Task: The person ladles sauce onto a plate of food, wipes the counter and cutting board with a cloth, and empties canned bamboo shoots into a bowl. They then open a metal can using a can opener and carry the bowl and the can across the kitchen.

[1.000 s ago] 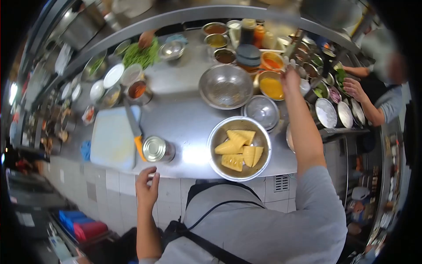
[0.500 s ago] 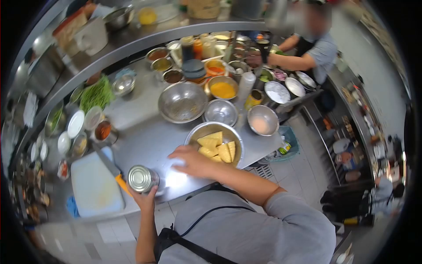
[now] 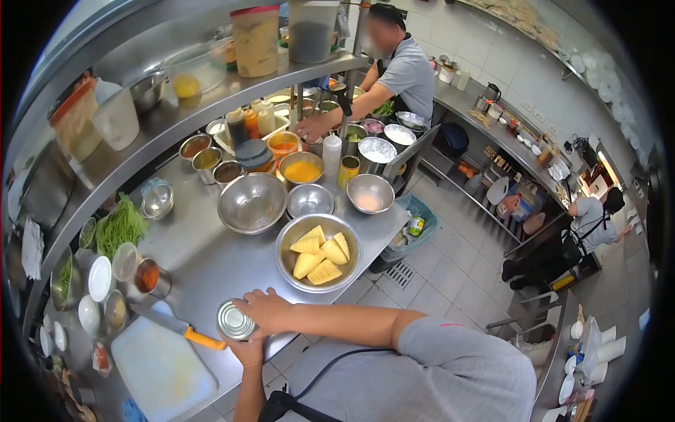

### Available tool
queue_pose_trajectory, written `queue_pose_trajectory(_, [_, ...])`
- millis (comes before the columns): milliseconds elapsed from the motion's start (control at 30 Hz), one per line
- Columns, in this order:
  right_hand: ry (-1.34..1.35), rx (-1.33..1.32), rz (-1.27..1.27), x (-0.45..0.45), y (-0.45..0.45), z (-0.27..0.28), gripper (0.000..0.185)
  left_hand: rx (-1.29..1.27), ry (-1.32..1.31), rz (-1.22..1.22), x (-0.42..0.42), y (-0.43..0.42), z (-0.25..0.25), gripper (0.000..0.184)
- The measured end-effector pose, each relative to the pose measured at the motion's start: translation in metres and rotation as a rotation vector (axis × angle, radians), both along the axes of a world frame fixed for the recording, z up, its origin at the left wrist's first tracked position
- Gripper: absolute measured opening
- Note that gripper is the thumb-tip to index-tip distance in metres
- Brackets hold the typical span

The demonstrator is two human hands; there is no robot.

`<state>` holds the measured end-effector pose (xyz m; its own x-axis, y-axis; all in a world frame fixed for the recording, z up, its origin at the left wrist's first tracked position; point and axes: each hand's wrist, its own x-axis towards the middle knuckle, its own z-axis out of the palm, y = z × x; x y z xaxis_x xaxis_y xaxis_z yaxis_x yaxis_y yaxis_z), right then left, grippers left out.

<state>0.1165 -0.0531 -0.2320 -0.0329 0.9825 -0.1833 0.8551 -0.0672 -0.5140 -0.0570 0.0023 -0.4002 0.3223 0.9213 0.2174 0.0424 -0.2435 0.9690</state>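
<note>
A closed tin can [image 3: 236, 321] with a ringed metal lid stands upright near the front edge of the steel worktop. Around its lower near side my left hand [image 3: 247, 350] is closed; some of its fingers are hidden behind the can. My right hand [image 3: 267, 311] grips the can's right side and upper rim, fingers bent. Just left of the can lies a knife [image 3: 204, 339] with an orange handle, its blade reaching over the white cutting board [image 3: 165, 366]. Beyond my right forearm sits a steel bowl [image 3: 283, 264] holding several yellow wedge-shaped pieces [image 3: 325, 273].
Behind are an empty-looking large steel bowl [image 3: 242, 211], a smaller bowl [image 3: 311, 204] and a bowl of orange liquid [image 3: 302, 171]. Green stalks [image 3: 119, 228] lie at left. A shelf [image 3: 232, 95] overhangs the back. A co-worker [image 3: 401, 77] reaches over containers; a bin [image 3: 415, 225] stands at right.
My right hand has moved from beside the bowl of yellow pieces leftward onto the can. The view has turned to the right, and the co-worker's arm reaches farther over the containers.
</note>
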Motion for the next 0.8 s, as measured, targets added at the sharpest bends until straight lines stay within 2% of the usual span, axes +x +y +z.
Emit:
queue_pose_trajectory(200, [-0.077, -0.02, -0.03, -0.025, 0.014, 0.011, 0.115, -0.057, -0.105, -0.036, 0.003, -0.005, 0.025, 0.112])
queue_pose_trajectory(267, [-0.251, 0.017, -0.029, -0.03, 0.015, 0.009, 0.111, -0.061, -0.074, -0.042, -0.001, -0.001, 0.018, 0.115])
queue_pose_trajectory(400, [-0.3, 0.102, -0.037, -0.035, 0.023, -0.012, 0.106, -0.014, -0.062, -0.028, -0.003, -0.003, 0.02, 0.119])
queue_pose_trajectory(500, [-0.276, 0.016, -0.008, -0.035, 0.023, 0.011, 0.101, -0.016, -0.08, -0.046, -0.005, 0.001, 0.013, 0.121])
queue_pose_trajectory(600, [-0.301, 0.03, -0.004, -0.035, 0.022, 0.01, 0.09, 0.018, -0.01, -0.034, -0.009, 0.002, 0.01, 0.121])
queue_pose_trajectory(667, [-0.157, 0.2, -0.012, -0.033, 0.015, 0.016, 0.067, 0.053, 0.058, -0.01, -0.008, 0.001, 0.015, 0.121])
queue_pose_trajectory(700, [-0.157, 0.2, -0.017, -0.031, 0.016, 0.011, 0.067, 0.074, 0.033, -0.009, -0.006, 0.001, 0.017, 0.12])
queue_pose_trajectory(767, [-0.078, 0.448, 0.053, -0.026, 0.014, 0.002, 0.04, 0.087, 0.012, -0.02, -0.005, -0.001, 0.021, 0.119])
queue_pose_trajectory(800, [-0.077, 0.443, 0.044, -0.024, 0.012, -0.003, 0.04, 0.07, 0.037, -0.008, -0.005, -0.002, 0.022, 0.119])
